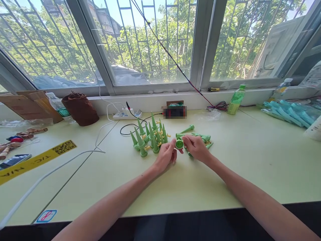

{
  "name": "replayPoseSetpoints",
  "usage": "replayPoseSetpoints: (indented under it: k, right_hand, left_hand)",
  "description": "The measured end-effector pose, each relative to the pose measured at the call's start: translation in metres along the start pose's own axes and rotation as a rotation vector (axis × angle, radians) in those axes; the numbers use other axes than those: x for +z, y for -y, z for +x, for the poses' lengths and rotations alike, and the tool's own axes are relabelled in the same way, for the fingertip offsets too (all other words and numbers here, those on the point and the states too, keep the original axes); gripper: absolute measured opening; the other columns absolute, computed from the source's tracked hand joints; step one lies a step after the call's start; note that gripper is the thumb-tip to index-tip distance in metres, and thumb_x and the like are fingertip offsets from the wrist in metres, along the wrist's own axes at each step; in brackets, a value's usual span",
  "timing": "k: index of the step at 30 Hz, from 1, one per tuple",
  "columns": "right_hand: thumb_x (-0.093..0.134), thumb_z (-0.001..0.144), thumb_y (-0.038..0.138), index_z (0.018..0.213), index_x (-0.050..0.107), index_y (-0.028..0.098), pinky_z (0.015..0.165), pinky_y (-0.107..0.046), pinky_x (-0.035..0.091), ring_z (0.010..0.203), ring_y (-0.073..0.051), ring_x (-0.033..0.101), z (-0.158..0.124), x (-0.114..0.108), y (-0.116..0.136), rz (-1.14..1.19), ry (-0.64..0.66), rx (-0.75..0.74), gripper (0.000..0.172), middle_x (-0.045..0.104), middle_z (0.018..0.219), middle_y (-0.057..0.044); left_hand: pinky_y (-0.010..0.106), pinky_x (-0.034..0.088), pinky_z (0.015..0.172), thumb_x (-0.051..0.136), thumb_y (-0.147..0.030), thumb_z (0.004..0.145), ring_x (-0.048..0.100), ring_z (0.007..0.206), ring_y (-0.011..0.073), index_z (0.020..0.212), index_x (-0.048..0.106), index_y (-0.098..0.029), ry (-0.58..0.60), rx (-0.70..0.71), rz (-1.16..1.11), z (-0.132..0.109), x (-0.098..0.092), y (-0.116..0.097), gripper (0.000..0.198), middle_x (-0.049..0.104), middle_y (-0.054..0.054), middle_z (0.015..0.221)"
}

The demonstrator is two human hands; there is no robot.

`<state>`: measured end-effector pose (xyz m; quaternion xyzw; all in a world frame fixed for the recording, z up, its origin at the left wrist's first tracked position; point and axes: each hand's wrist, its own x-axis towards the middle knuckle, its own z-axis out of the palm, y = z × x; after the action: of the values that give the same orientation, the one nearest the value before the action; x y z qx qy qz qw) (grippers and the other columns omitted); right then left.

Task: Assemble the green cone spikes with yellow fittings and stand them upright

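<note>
— What do the hands hold?
— The left hand and right hand close their fingers on one green cone piece, above the table, between standing cones and lying ones.

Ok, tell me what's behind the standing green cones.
Behind the standing green cones a white power strip lies by the window sill, with a black cable. The table directly behind the cones is hidden.
</note>
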<state>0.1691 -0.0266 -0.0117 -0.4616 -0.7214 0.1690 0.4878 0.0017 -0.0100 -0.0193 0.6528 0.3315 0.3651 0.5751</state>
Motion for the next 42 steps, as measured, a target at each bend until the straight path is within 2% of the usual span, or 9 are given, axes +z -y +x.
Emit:
replayPoseSetpoints:
  k: [5,8,15,25,27,29,32,36,42]
  right_hand:
    - [0.035,0.099,0.046,0.057,0.037,0.020,0.051,-0.026,0.029,0.049,-0.011,0.035,0.0005,-0.0004,0.0003,-0.012,-0.022,0.025,0.050,0.040,0.049,0.003]
    - [0.035,0.098,0.050,0.055,0.034,0.020,0.050,-0.026,0.029,0.047,-0.011,0.033,0.0010,-0.0006,0.0015,-0.004,-0.037,0.045,0.052,0.036,0.047,0.003]
    - [0.037,0.096,0.053,0.049,0.036,0.020,0.049,-0.026,0.033,0.043,-0.012,0.038,0.0013,-0.0015,0.0026,-0.002,-0.063,0.079,0.057,0.039,0.042,0.002]
    - [0.039,0.094,0.059,0.056,0.047,0.019,0.045,-0.025,0.033,0.043,-0.011,0.040,0.0009,-0.0006,0.0011,0.066,-0.120,0.135,0.056,0.046,0.046,0.001]
    - [0.040,0.093,0.061,0.057,0.047,0.019,0.045,-0.025,0.033,0.043,-0.011,0.040,0.0006,-0.0016,0.0002,0.071,-0.163,0.153,0.056,0.046,0.047,0.001]
    - [0.040,0.093,0.061,0.058,0.047,0.019,0.046,-0.025,0.033,0.044,-0.011,0.041,0.0003,-0.0025,-0.0004,0.074,-0.186,0.160,0.055,0.047,0.048,0.001]
    - [0.039,0.094,0.060,0.059,0.047,0.019,0.047,-0.025,0.034,0.045,-0.011,0.041,-0.0002,-0.0030,0.0002,0.068,-0.158,0.135,0.054,0.048,0.050,0.001]
    - [0.036,0.096,0.057,0.062,0.047,0.019,0.048,-0.025,0.033,0.045,-0.011,0.039,-0.0006,-0.0023,0.0020,0.030,-0.069,0.072,0.052,0.045,0.049,0.002]
    - [0.035,0.097,0.054,0.062,0.047,0.019,0.047,-0.024,0.032,0.044,-0.010,0.038,-0.0003,-0.0020,0.0004,0.029,-0.032,0.060,0.051,0.043,0.049,0.003]
  left_hand:
    - [0.019,0.027,0.040,0.043,-0.057,0.092,0.036,0.035,0.0062,0.080,0.061,-0.014,-0.003,0.124,0.093,-0.0004,-0.0003,0.0030,0.048,0.044,-0.005,0.041]
    - [0.019,0.030,0.040,0.050,-0.053,0.090,0.038,0.036,0.0066,0.095,0.063,-0.013,-0.021,0.191,0.150,-0.0010,0.0016,0.0029,0.042,0.045,-0.006,0.044]
    - [0.018,0.033,0.041,0.055,-0.044,0.089,0.038,0.045,0.0022,0.120,0.062,-0.018,-0.047,0.331,0.278,0.0003,0.0027,0.0063,0.041,0.060,0.005,0.094]
    - [0.018,0.040,0.046,0.050,-0.045,0.092,0.045,0.052,0.0032,0.124,0.053,-0.023,-0.158,0.324,0.304,-0.0007,0.0077,0.0041,0.039,0.054,0.009,0.117]
    - [0.018,0.039,0.044,0.050,-0.048,0.092,0.046,0.047,0.0032,0.120,0.049,-0.022,-0.204,0.274,0.229,-0.0007,0.0089,0.0034,0.038,0.059,0.006,0.107]
    - [0.018,0.035,0.041,0.046,-0.052,0.093,0.044,0.041,0.0047,0.105,0.053,-0.019,-0.211,0.219,0.171,-0.0001,0.0087,0.0028,0.036,0.060,0.000,0.077]
    - [0.019,0.030,0.040,0.037,-0.058,0.094,0.038,0.036,0.0070,0.077,0.057,-0.015,-0.158,0.151,0.143,0.0013,0.0071,0.0017,0.050,0.042,-0.006,0.043]
    - [0.020,0.028,0.041,0.033,-0.063,0.092,0.036,0.035,0.0071,0.066,0.060,-0.014,-0.074,0.078,0.128,0.0023,0.0053,0.0016,0.062,0.041,-0.004,0.038]
    - [0.020,0.026,0.039,0.041,-0.064,0.089,0.040,0.037,0.0076,0.076,0.061,-0.014,-0.042,0.040,0.072,0.0031,0.0027,0.0052,0.055,0.045,-0.004,0.043]
